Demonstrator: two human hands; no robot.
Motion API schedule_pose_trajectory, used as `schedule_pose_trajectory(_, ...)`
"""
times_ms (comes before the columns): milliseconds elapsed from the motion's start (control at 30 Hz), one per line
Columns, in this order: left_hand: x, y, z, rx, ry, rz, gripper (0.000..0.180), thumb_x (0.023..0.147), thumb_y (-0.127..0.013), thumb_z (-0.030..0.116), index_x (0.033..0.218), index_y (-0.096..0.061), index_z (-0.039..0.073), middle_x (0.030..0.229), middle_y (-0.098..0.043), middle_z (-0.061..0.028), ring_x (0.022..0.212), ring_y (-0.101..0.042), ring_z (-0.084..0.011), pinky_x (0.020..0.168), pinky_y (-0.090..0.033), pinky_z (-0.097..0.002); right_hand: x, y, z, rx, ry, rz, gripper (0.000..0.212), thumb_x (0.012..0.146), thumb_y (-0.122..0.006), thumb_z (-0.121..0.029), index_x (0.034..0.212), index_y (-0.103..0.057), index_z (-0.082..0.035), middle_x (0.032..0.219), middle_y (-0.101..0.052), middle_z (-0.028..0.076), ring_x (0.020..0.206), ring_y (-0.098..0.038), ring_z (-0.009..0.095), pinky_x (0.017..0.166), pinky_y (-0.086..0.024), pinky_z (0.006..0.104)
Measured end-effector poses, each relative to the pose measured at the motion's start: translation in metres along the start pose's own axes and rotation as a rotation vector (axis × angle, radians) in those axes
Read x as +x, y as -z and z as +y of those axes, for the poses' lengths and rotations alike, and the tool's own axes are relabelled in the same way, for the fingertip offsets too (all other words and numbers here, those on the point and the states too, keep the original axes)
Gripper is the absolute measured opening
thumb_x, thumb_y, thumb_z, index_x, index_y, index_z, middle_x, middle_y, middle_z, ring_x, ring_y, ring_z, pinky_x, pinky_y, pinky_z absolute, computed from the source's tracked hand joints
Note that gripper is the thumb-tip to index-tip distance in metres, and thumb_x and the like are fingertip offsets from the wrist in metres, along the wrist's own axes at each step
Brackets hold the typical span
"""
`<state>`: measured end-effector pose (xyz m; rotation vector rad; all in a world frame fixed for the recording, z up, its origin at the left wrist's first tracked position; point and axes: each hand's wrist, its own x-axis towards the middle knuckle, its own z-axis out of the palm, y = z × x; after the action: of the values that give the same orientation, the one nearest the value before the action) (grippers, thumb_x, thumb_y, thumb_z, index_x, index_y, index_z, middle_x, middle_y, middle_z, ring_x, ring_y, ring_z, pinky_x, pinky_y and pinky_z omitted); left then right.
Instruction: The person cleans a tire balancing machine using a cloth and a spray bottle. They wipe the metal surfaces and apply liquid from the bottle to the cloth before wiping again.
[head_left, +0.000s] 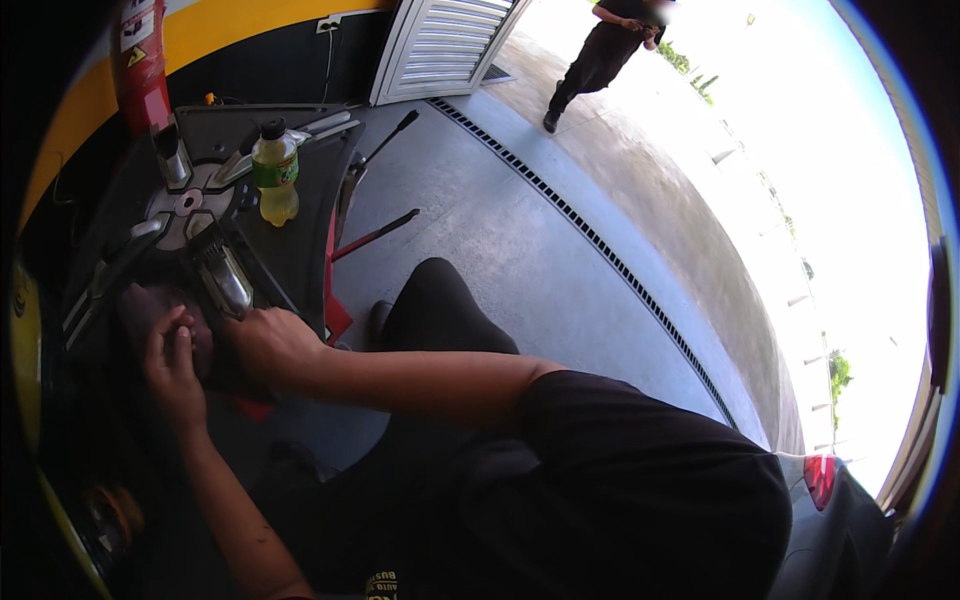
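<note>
My left hand [175, 365] is closed at the near left corner of the tyre changer's turntable, fingers bent and thumb against a dark brownish cloth [140, 302]. Just to its right, my right hand [272, 345] is curled into a fist at the near end of a metal clamp jaw [222, 275]. Deep shadow hides what lies inside that fist. The dark turntable [300, 245] carries several clamp jaws set around a central hub [188, 203]. A green-labelled bottle [275, 172] of yellow drink stands upright on it, beyond my hands.
Bars [376, 235] stick out from the machine's right side. A floor drain grate [590, 235] crosses the grey floor. Outside the doorway a person [605, 50] in dark clothes is on foot. A red cylinder [140, 60] stands far left; a car's tail light [820, 482] shows at lower right.
</note>
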<state>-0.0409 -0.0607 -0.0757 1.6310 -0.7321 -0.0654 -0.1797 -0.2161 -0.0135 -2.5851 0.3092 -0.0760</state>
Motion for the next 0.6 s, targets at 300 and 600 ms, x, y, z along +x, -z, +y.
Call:
schedule_pose_trajectory(300,-0.005,-0.005,0.019,-0.06,0.135,0.078,0.027,0.108,-0.056,0.008,0.13,-0.068,0.0,0.12,-0.07,-0.0104,0.112,-0.066,-0.017,0.098,-0.053,-0.0323,-0.014,0.013,-0.004,0.06,0.055,-0.035,0.02,0.088,-0.065,-0.009,0.105,-0.068,0.0,0.087,-0.074,0.023,0.085,-0.076,0.041,0.076,-0.061,0.0497)
schedule_pose_trajectory(600,-0.001,-0.011,0.03,-0.089,-0.058,0.118,0.019,0.101,-0.064,0.004,0.117,-0.073,0.001,0.106,-0.077,-0.0076,0.1,-0.073,-0.0147,0.092,-0.056,-0.0284,-0.008,-0.004,0.002,0.01,0.092,0.14,0.013,0.095,-0.06,-0.011,0.099,-0.068,-0.001,0.091,-0.073,0.025,0.089,-0.072,0.046,0.081,-0.056,0.0549)
